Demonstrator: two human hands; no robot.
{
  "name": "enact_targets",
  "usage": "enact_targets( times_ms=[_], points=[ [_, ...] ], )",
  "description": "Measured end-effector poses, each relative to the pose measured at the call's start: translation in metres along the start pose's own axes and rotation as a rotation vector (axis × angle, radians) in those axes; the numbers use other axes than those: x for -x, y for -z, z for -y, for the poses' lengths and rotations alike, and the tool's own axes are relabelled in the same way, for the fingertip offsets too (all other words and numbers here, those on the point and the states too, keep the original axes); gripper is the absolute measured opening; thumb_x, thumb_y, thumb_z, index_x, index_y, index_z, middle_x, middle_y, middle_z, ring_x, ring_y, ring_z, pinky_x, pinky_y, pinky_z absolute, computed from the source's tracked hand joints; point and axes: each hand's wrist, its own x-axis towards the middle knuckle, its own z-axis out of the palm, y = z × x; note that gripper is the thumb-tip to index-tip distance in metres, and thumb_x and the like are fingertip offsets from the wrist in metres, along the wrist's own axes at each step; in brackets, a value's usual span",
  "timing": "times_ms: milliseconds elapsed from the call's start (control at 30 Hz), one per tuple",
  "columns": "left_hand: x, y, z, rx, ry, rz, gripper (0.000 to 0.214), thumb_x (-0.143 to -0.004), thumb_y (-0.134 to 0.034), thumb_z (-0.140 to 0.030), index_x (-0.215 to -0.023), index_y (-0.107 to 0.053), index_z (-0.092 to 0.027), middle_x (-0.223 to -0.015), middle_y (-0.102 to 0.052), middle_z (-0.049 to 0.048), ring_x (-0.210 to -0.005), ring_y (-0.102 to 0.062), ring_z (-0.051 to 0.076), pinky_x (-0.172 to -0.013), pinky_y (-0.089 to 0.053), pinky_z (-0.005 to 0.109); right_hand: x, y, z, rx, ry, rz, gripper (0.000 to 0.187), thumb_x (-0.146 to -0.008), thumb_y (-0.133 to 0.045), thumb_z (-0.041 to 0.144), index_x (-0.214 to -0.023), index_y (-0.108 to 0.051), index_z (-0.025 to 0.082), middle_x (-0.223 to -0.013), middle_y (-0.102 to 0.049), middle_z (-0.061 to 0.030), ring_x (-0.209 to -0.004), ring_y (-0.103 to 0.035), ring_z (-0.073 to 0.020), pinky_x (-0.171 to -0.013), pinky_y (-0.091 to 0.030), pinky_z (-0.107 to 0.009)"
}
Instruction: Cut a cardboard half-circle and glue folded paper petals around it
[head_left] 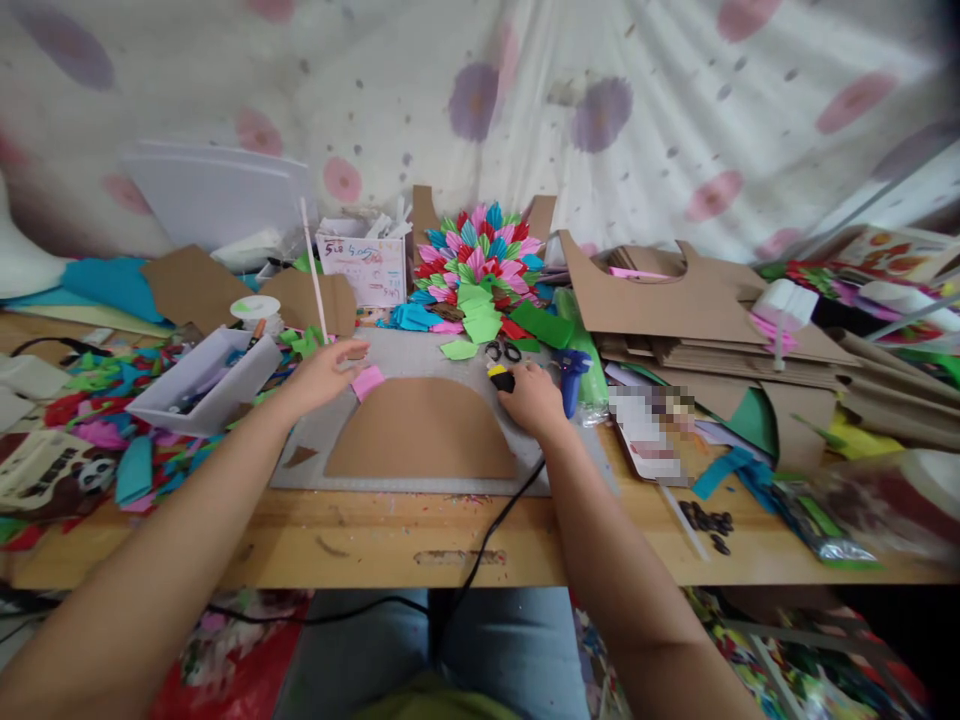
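Note:
A half-round piece of brown cardboard [424,435] lies on the grey mat [300,480] in front of me. My left hand [330,372] is at its upper left, fingers apart. A small pink paper piece [368,382] is beside its thumb, overlapping the cardboard's edge; whether they touch I cannot tell. My right hand [532,398] is closed over a black-and-yellow tool [501,378], mostly hidden under the fingers. Just beyond it are black-handled scissors [502,352]. A blue glue gun [574,378] stands to the right of that hand.
Behind the mat is a colourful paper-petal piece [480,250], with green paper pieces [480,315] in front. A white bin [206,385] sits left among paper scraps. Stacked cardboard [660,290] and a phone-like slab [645,435] lie right. A black cable [487,535] crosses the table edge.

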Motion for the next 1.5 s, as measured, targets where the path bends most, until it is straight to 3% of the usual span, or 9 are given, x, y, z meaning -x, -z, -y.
enact_targets(
  times_ms=[133,300,433,567,667,867,1100,1300,1500],
  points=[
    [0.019,-0.003,0.010,-0.103,-0.019,-0.045,0.041,-0.074,-0.050,-0.025,-0.114,-0.057,-0.019,-0.124,-0.057,0.0082,-0.115,-0.052,0.022,-0.095,-0.041,0.039,0.003,0.002,0.003,0.034,0.007,0.019,0.037,-0.079,-0.051,0.021,-0.114,-0.058,0.014,-0.114,-0.055,-0.0157,-0.109,-0.049,-0.0297,-0.083,-0.044,-0.036],
    [0.020,-0.014,0.012,-0.155,0.072,-0.148,0.032,-0.071,-0.056,-0.027,-0.102,-0.061,-0.018,-0.101,-0.066,0.0072,-0.086,-0.061,0.020,-0.076,-0.048,0.033,0.004,0.003,0.004,0.051,-0.034,0.021,0.039,-0.081,-0.048,0.019,-0.118,-0.055,0.014,-0.118,-0.054,-0.0156,-0.112,-0.047,-0.0297,-0.084,-0.044,-0.038],
    [0.022,-0.025,0.006,-0.198,0.118,-0.170,0.030,-0.067,-0.065,-0.033,-0.093,-0.061,-0.019,-0.090,-0.066,0.0048,-0.076,-0.061,0.019,-0.074,-0.047,0.034,0.004,0.003,0.003,0.056,-0.053,0.032,0.045,-0.082,-0.047,0.019,-0.126,-0.047,0.014,-0.122,-0.053,-0.0158,-0.112,-0.047,-0.0296,-0.083,-0.044,-0.038],
    [0.029,-0.032,0.008,-0.275,0.061,-0.140,0.037,-0.061,-0.072,-0.035,-0.093,-0.062,-0.019,-0.096,-0.064,0.0066,-0.087,-0.059,0.023,-0.083,-0.046,0.038,0.004,0.001,0.002,0.060,-0.048,0.039,0.047,-0.083,-0.046,0.019,-0.129,-0.045,0.015,-0.123,-0.052,-0.0159,-0.111,-0.047,-0.0292,-0.083,-0.043,-0.038],
    [0.029,-0.033,0.015,-0.361,-0.020,-0.230,0.040,-0.058,-0.075,-0.028,-0.095,-0.064,-0.020,-0.110,-0.058,0.0094,-0.106,-0.053,0.028,-0.095,-0.039,0.042,0.004,0.000,0.003,0.056,-0.066,0.031,0.050,-0.081,-0.048,0.020,-0.131,-0.043,0.014,-0.122,-0.053,-0.0166,-0.111,-0.046,-0.0304,-0.083,-0.043,-0.038],
    [0.025,-0.026,0.023,-0.245,-0.008,-0.445,0.018,-0.077,-0.053,-0.024,-0.090,-0.064,-0.018,-0.101,-0.062,0.0079,-0.100,-0.055,0.022,-0.086,-0.045,0.036,0.003,0.001,0.007,-0.094,0.015,-0.178,0.047,-0.083,-0.045,0.020,-0.129,-0.045,0.014,-0.115,-0.059,-0.0127,-0.107,-0.050,-0.0253,-0.087,-0.040,-0.034],
    [0.028,-0.022,0.019,-0.077,0.112,-0.355,0.025,-0.080,-0.045,-0.029,-0.092,-0.064,-0.018,-0.094,-0.066,0.0062,-0.082,-0.060,0.019,-0.080,-0.047,0.034,0.006,-0.008,0.023,-0.191,0.059,0.001,0.045,-0.083,-0.043,0.016,-0.128,-0.048,0.018,-0.106,-0.066,-0.0070,-0.096,-0.060,-0.0200,-0.081,-0.041,-0.028],
    [0.028,-0.026,0.016,0.005,0.205,-0.191,0.020,-0.069,-0.059,-0.031,-0.085,-0.066,-0.020,-0.091,-0.069,0.0043,-0.075,-0.061,0.019,-0.070,-0.049,0.032,0.005,-0.016,0.027,-0.263,0.103,0.055,0.044,-0.081,-0.043,0.011,-0.124,-0.052,0.016,-0.104,-0.067,-0.0058,-0.098,-0.060,-0.0174,-0.084,-0.041,-0.025],
    [0.027,-0.028,0.010,0.374,0.318,-0.138,0.035,-0.060,-0.069,-0.040,-0.086,-0.066,-0.017,-0.081,-0.068,0.0050,-0.069,-0.060,0.016,-0.062,-0.048,0.029,0.000,-0.022,0.023,-0.385,0.070,0.052,0.045,-0.076,-0.051,0.011,-0.121,-0.054,0.016,-0.098,-0.070,-0.0037,-0.093,-0.062,-0.0169,-0.083,-0.043,-0.026]
  ],
)
